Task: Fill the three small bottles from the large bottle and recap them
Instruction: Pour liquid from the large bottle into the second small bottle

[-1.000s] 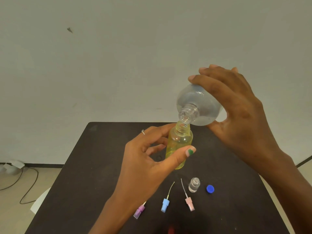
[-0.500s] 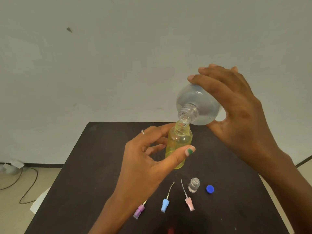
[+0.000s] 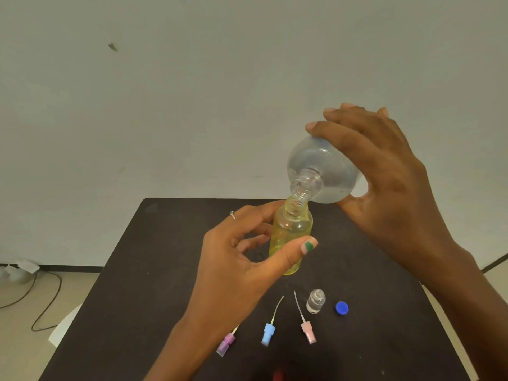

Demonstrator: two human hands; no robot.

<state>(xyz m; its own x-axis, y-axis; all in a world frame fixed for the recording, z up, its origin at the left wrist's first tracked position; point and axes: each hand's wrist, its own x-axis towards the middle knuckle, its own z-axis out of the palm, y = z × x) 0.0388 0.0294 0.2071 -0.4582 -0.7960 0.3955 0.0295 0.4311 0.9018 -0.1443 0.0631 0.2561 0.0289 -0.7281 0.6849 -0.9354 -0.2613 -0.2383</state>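
Left hand (image 3: 236, 273) held above the dark table (image 3: 132, 284), thumb and fingers closed around the yellow small bottle (image 3: 291, 232), long axis near upright, open mouth pointing up and a touch right. Directly above that mouth, lip to lip, the neck of the large bottle (image 3: 321, 171), tipped steeply down and left, gripped round its body by the right hand (image 3: 384, 182). Judged mid-pour: next move hinges on keeping both necks aligned, sprayer caps (image 3: 268, 332) lying below, well apart from either hand.

table's (image 3: 154, 270) left half open; spray caps (image 3: 268, 334) near front.
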